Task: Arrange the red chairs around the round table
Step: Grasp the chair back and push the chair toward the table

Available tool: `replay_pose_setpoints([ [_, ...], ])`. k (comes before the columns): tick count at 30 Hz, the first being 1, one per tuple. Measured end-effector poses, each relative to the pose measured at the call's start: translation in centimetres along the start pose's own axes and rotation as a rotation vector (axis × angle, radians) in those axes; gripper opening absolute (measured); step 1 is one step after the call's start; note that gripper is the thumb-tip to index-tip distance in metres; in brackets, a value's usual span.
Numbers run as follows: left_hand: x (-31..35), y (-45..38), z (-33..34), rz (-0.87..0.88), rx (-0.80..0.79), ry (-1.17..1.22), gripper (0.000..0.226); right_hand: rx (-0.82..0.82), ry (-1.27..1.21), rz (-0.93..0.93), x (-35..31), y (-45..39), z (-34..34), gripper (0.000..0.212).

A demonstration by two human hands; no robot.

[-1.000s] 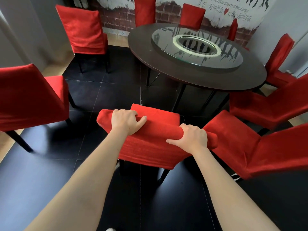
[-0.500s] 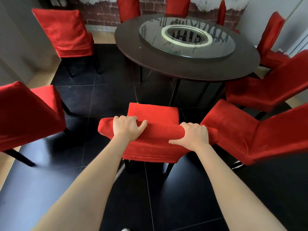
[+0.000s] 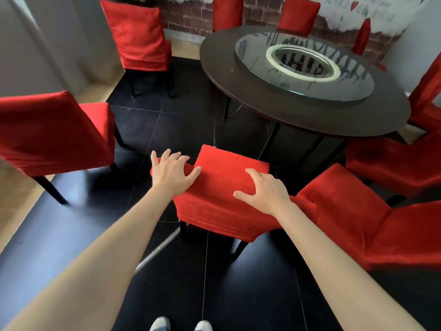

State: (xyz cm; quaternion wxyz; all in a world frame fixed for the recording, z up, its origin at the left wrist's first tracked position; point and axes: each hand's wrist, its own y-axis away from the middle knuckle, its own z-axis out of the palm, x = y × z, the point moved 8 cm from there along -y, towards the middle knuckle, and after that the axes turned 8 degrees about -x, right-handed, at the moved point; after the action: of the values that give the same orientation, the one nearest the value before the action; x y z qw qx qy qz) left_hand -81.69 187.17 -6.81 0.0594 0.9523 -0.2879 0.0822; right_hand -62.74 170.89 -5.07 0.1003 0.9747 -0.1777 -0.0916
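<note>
From the head camera, looking down past my forearms, I had the red chair (image 3: 222, 187) directly in front of me, its backrest top running left to right across my reach and its seat pointing away toward the round table (image 3: 307, 120). My left hand (image 3: 173, 176) lay on the left end of that top edge with the fingers (image 3: 167, 156) spread and lifted, thumb angled across the cloth, so it touched the cover without gripping it. My right hand (image 3: 267, 191) sat on the right part of the same edge, fingers apart and curved loosely over the fabric, also not clamped. Neither hand was really closer than the other; both were at about the same reach, one at each end of the backrest. The chair stood near the table's front rim but not tucked under it, with dark floor (image 3: 167, 295) showing between seat and table legs. I judged the move ahead depended on that line: the table lay straight beyond the backrest, so an even push from both palms would send the chair forward, while an uneven one would swing it toward the neighbouring chair (image 3: 358, 218) just beside my right wrist. Another chair (image 3: 52, 132) stood well apart on my left, turned sideways, and several more (image 3: 140, 37) ringed the far side of the table.
</note>
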Motion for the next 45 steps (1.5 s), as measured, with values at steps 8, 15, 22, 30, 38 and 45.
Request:
replay_pose_setpoints([
  [8, -12.1, 2.9, -3.8, -0.256, 0.12, 0.073, 0.068, 0.019, 0.048, -0.287, -10.7, -6.7, -2.8, 0.088],
  [15, -25.7, 6.4, -9.0, -0.462, 0.194, 0.056, 0.072, 0.02, 0.037, -0.458, -24.4, -11.9, -3.6, 0.086],
  [22, -37.4, 5.7, -12.6, -0.5, 0.212, 0.057, 0.075, -0.01, 0.021, -0.5, -37.1, -17.1, -2.9, 0.085],
  [30, -47.7, 2.9, -13.7, -0.516, 0.189, 0.098, 0.074, -0.059, -0.121, -0.461, -46.9, -22.8, -1.6, 0.091],
  [38, -54.4, -2.8, -13.2, -0.537, 0.146, 0.119, 0.076, -0.08, -0.065, -0.524, -54.3, -31.5, -1.5, 0.094],
  [45, -61.8, -7.3, -12.9, -0.627, 0.054, 0.013, 0.08, -0.13, 0.006, -0.634, -61.2, -39.8, -0.7, 0.095],
])
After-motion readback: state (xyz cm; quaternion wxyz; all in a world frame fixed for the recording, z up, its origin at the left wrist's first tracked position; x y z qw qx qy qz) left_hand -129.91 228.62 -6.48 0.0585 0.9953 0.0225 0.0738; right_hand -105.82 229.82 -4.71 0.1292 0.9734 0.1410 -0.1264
